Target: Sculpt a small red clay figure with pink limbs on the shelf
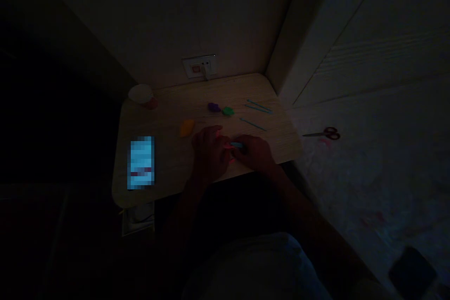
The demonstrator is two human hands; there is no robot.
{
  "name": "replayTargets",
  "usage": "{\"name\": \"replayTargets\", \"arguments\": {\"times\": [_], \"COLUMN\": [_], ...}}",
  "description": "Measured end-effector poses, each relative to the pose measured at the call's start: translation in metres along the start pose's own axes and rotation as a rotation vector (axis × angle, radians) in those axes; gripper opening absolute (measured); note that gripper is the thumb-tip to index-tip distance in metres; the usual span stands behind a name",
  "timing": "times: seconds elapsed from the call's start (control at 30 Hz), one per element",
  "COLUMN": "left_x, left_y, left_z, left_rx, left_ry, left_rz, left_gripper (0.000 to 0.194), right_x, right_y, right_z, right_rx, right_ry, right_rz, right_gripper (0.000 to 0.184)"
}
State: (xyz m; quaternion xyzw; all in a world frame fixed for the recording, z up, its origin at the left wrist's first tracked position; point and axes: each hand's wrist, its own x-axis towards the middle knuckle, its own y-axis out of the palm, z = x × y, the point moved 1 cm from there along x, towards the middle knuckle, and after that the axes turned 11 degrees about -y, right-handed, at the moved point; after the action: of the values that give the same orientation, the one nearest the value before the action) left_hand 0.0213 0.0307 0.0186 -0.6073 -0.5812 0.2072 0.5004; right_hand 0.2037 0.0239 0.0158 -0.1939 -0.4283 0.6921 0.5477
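In dim light, my left hand point(212, 152) is closed on a bright pink-red piece point(228, 146) that looks like modelling clay, mostly covered by the fingers. My right hand point(255, 151) grips a light-blue modelling tool point(236, 144), its end touching or very near the pink-red piece. Both hands meet above the front edge of the small wooden table point(168, 173). Beyond them lie a purple lump point(213, 107) and a green lump point(228, 111), side by side. An orange lump point(187, 127) rests left of my left hand.
Several thin blue tools, one of them a single stick point(253, 124), lie at the table's right. A lit phone point(141, 161) is at the left, a cup point(141, 94) at the back left. Scissors point(325, 133) lie off the table to the right. A wall socket point(200, 66) holds a plug.
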Motion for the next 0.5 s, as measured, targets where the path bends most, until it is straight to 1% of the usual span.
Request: {"name": "replayTargets", "arguments": {"times": [0.07,0.17,0.27,0.4,0.43,0.5], "left_x": [-0.002,-0.001,0.005,0.014,0.016,0.023], "left_y": [-0.003,-0.008,-0.013,-0.015,-0.015,-0.018], "left_z": [0.002,0.005,0.009,0.016,0.018,0.023], "left_rx": [0.011,0.065,0.139,0.135,0.118,0.083], "left_ry": [-0.032,-0.098,-0.103,-0.075,-0.054,0.028], "left_rz": [-0.003,0.018,0.088,0.135,0.147,0.198], "left_gripper": [0.038,0.045,0.041,0.032,0.03,0.028], "right_x": [-0.004,-0.011,-0.013,-0.013,-0.013,-0.013], "right_y": [-0.003,-0.007,-0.006,-0.003,-0.002,-0.002], "right_z": [-0.007,-0.022,-0.035,-0.041,-0.041,-0.041], "right_rx": [0.087,0.169,0.229,0.296,0.306,0.327], "right_ry": [-0.013,0.047,0.084,0.077,0.08,0.086], "right_rz": [-0.073,-0.206,-0.3,-0.342,-0.352,-0.364], "right_gripper": [0.03,0.026,0.025,0.024,0.023,0.023]}}
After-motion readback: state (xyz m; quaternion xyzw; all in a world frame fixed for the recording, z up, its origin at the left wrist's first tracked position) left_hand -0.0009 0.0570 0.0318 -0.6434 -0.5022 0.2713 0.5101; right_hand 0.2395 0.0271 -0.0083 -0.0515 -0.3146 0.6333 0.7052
